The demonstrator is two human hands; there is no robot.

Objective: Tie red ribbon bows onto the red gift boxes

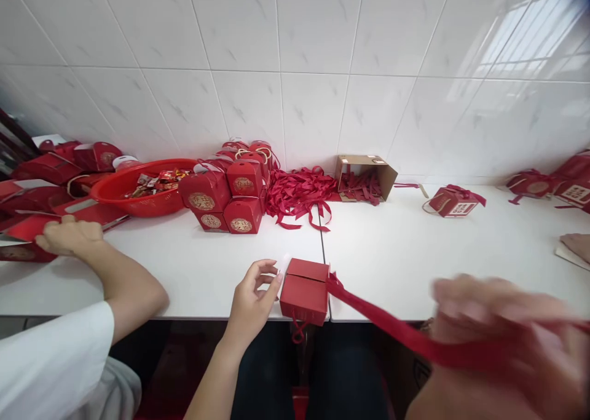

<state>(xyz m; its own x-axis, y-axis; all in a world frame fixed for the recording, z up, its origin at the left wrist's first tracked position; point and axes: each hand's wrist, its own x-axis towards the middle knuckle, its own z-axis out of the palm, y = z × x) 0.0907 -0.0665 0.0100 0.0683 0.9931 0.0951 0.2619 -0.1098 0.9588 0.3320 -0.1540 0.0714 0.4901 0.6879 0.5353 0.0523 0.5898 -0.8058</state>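
A small red gift box (304, 291) lies on the white table near its front edge, with a thin red cord loop hanging from the near side. Just left of it is my left hand (253, 300), fingers loosely curved and apart; whether the fingertips touch the box's side I cannot tell. From the box's right side a red ribbon (391, 321) stretches toward the lower right. My right hand (502, 352), large and smeared by motion, is closed on that ribbon close to the camera.
Finished-looking red boxes (242, 189) are stacked behind, beside a red basket (170, 205) of wrapped sweets. Loose ribbons (299, 192) lie by an open carton (387, 174). Another box (454, 202) stands right. A co-worker's hand (71, 235) rests on boxes at left; another person's hand (578, 245) shows far right.
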